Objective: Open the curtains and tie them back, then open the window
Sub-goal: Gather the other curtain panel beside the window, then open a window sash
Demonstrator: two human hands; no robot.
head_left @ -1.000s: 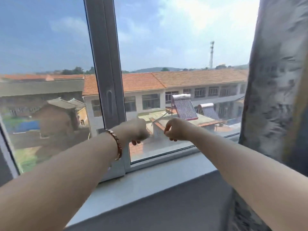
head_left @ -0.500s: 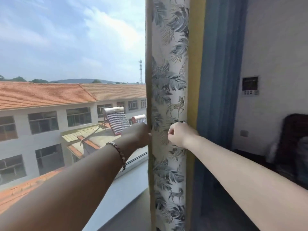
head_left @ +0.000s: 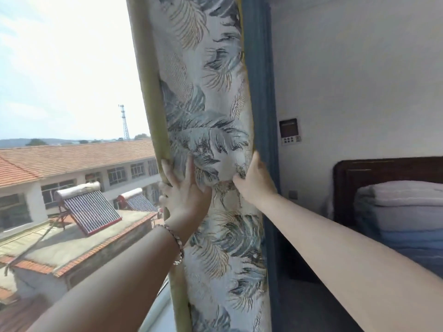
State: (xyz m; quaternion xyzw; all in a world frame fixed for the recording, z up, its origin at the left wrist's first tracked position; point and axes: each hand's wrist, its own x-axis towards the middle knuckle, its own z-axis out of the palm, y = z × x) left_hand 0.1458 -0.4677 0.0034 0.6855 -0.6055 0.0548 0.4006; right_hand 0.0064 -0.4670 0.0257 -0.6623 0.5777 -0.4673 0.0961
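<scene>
The right-hand curtain, white with a grey and gold feather print, hangs bunched in a tall column with a yellow edge on the left and a blue lining on the right. My left hand, with a bracelet on its wrist, presses on the bundle's left side, fingers spread and wrapped round the yellow edge. My right hand clasps the bundle's right side at the same height, fingers hidden behind the fabric. The window glass fills the left of the view. No tie-back is visible.
A white window sill shows low beside the curtain. On the right is a white wall with a control panel, a dark wooden headboard and folded bedding. Rooftops and solar heaters lie outside the glass.
The view has swung right from the window frame to the curtain and come closer. My hands went from closed fists in front of the glass to gripping both sides of the bunched curtain.
</scene>
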